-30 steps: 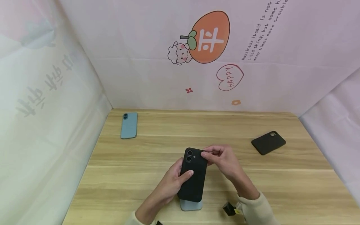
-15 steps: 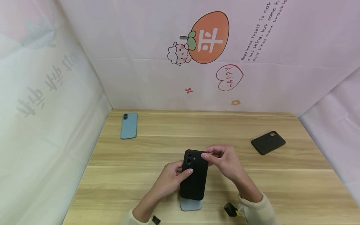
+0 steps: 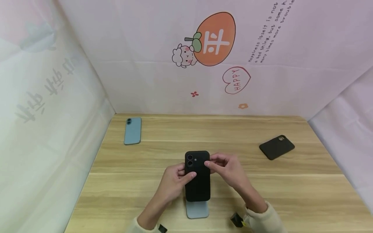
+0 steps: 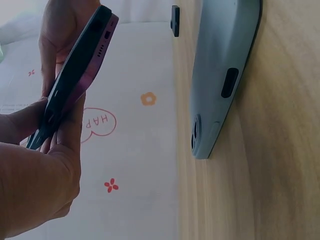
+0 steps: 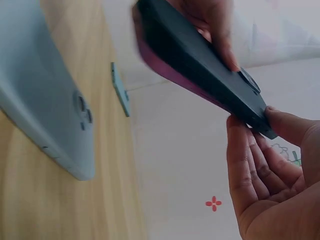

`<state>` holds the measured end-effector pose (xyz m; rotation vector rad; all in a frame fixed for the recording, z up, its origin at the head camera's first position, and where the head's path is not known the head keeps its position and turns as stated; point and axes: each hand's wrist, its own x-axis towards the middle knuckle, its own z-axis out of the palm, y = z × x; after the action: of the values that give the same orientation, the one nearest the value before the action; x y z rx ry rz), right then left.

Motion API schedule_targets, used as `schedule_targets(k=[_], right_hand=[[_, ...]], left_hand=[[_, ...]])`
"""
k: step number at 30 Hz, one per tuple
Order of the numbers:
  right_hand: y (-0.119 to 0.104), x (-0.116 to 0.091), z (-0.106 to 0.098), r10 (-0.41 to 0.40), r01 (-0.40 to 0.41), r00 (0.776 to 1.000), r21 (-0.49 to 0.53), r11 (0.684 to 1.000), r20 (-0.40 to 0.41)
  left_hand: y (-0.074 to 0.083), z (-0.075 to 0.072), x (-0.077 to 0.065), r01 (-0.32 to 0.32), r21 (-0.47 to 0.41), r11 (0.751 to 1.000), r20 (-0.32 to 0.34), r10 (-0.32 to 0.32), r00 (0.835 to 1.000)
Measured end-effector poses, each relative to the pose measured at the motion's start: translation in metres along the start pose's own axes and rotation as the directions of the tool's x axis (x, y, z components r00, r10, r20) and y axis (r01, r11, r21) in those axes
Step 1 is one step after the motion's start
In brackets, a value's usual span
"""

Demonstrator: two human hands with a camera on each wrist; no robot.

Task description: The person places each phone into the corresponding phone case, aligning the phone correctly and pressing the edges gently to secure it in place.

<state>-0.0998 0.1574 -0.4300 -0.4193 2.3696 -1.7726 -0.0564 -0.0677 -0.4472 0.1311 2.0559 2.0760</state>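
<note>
Both hands hold a phone in a black case [image 3: 199,189] above the table, its camera corner facing up at the top left. My left hand [image 3: 171,182] grips the left side, thumb across the back. At the upper right edge, my right hand [image 3: 228,168] pinches it between thumb and fingers. A purple phone edge [image 4: 93,69] shows along the case's open side in the left wrist view, standing out from the case at the bottom end. Below it, a pale blue-grey phone [image 3: 197,212] lies on the table, partly covered in the head view.
A blue phone [image 3: 132,132] lies back up at the table's far left. Toward the right lies a black phone case [image 3: 276,148] with a camera cutout. Printed white cloth [image 3: 151,84] walls the back and sides of the wooden table [image 3: 131,168].
The cased phone has shifted a little left and up and turned straighter, with both hands following. More of the blue-grey phone beneath now shows.
</note>
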Motion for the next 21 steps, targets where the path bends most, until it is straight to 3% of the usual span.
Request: schedule_targets(k=[6, 13, 21], right_hand=[[0.009, -0.007, 0.009, 0.028, -0.026, 0.995, -0.017, 1.0, 0.099], [0.013, -0.011, 0.016, 0.041, -0.032, 0.99, -0.072, 0.997, 0.135], [0.013, -0.012, 0.018, 0.019, -0.007, 0.988, -0.079, 0.997, 0.156]], left_hand=[[0.001, -0.004, 0.003, 0.007, -0.031, 0.999, -0.088, -0.01, 0.996], [0.004, -0.006, 0.005, -0.02, -0.146, 0.989, -0.154, -0.003, 0.988], [0.007, -0.006, 0.006, -0.009, -0.201, 0.98, -0.152, -0.022, 0.988]])
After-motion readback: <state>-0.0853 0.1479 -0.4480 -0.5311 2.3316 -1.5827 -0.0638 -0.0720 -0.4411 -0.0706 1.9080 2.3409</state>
